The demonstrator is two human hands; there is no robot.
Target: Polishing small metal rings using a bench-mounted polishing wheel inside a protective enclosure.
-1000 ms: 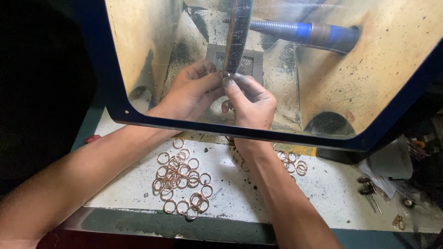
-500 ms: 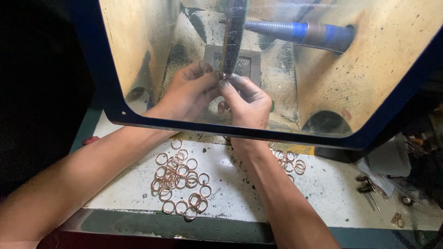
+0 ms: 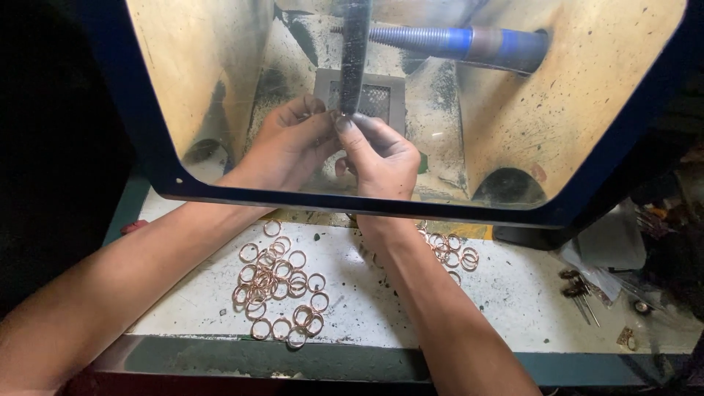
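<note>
Where the worktop (image 3: 513, 293) met the person's body, its near edge was a worn metal lip, and the pale surface behind it was speckled with grime. On its left part lay a loose heap of copper-coloured rings (image 3: 279, 282), many overlapping, between the two forearms. A smaller cluster of rings (image 3: 449, 249) lay just to the right of the right forearm, close under the frame of the screen. Far off at the right edge were some small tools (image 3: 579, 293), too dim to tell apart.

Both forearms passed beneath the dark blue frame (image 3: 367, 205) of a clear screen (image 3: 587, 95), which was flecked with dark spots. Behind it the left hand (image 3: 290, 147) and the right hand (image 3: 381, 158) met, fingertips touching, directly below a dark upright wheel (image 3: 355, 51). The right hand's thumb and forefinger were pinched shut at the wheel's lower edge, and the left hand's fingers were curled closed against them. What they pinched was too small and too hidden to make out; it sat at the meeting point of the fingertips, touching or almost touching the wheel.

Farther back, a grey grille (image 3: 381, 95) stood behind the wheel, and a blue-banded shaft (image 3: 469, 42) ran off to the right.
</note>
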